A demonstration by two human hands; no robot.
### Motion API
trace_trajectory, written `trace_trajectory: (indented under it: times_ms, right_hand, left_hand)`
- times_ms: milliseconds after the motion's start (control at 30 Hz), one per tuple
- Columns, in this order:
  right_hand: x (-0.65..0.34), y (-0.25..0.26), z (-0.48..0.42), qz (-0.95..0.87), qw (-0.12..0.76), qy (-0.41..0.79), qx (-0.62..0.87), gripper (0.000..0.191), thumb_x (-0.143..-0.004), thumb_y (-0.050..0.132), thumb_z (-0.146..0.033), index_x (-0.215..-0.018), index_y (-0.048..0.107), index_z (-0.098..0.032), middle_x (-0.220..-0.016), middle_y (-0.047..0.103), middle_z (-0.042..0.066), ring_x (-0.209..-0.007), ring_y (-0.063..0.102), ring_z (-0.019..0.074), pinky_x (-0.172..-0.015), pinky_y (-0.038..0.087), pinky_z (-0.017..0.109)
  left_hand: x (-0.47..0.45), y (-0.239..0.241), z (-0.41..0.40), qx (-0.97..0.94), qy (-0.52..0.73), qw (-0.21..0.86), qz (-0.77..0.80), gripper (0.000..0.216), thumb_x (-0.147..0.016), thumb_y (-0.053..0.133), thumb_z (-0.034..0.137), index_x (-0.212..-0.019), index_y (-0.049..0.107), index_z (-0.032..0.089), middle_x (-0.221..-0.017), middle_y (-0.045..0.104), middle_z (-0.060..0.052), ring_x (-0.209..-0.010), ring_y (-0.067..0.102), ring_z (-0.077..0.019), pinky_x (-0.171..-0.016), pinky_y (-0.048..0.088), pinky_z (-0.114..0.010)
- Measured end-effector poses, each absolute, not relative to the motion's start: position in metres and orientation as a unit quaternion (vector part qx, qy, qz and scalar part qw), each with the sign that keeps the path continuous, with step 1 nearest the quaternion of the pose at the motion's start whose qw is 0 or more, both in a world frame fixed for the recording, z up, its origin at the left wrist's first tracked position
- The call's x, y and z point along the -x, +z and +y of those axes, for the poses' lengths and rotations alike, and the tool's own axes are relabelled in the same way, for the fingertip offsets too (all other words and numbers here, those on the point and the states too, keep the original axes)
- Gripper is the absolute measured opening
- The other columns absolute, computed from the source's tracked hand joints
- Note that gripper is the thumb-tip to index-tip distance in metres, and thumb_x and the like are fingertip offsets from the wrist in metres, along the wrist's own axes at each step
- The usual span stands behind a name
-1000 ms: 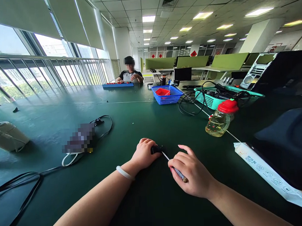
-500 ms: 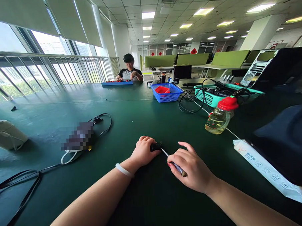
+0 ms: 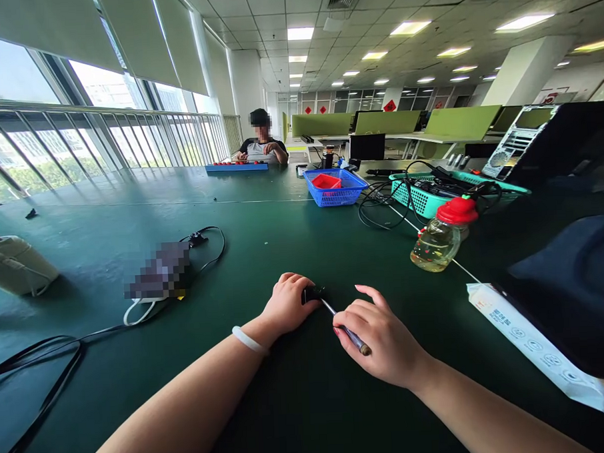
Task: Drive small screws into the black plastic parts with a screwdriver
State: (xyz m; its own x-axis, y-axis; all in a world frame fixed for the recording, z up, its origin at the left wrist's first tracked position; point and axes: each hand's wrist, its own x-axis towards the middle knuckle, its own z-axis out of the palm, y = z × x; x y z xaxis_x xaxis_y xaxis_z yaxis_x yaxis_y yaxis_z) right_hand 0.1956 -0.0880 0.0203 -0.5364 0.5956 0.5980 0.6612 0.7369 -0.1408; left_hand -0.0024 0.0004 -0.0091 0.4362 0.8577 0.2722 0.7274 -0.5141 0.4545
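My left hand [image 3: 287, 303] rests on the green table [image 3: 263, 248] with its fingers curled round a small black part [image 3: 312, 294]. My right hand [image 3: 380, 340] pinches a thin screwdriver [image 3: 349, 333] like a pen. Its metal tip touches the black part and its brown handle end sticks out over my knuckles. A white bangle [image 3: 249, 341] sits on my left wrist.
A bottle of yellowish liquid with a red cap [image 3: 442, 235] stands to the right. Behind it are a blue basket [image 3: 334, 187] and a teal basket [image 3: 421, 193] with black cables. A blurred device with a cable [image 3: 160, 273] lies left. Another person [image 3: 261, 145] sits at the far end.
Both hands keep their grip and place. Only the camera view has shifted slightly.
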Motion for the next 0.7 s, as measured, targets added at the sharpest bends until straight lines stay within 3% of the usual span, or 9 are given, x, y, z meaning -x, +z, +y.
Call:
trace_trajectory:
  times_ms: [700]
  right_hand:
    - [-0.1989, 0.0208, -0.0873, -0.863, 0.350, -0.036, 0.362, 0.012, -0.090, 0.049, -0.011, -0.087, 0.056, -0.021, -0.071, 0.060, -0.004, -0.065, 0.055, 0.0121, -0.106, 0.035, 0.048]
  left_hand:
    - [0.0029, -0.0069, -0.0006, -0.841, 0.230, 0.133, 0.472, 0.025, -0.078, 0.074, 0.032, -0.099, 0.068, 0.021, -0.109, 0.070, -0.006, -0.116, 0.054, -0.0290, -0.103, 0.044, -0.045]
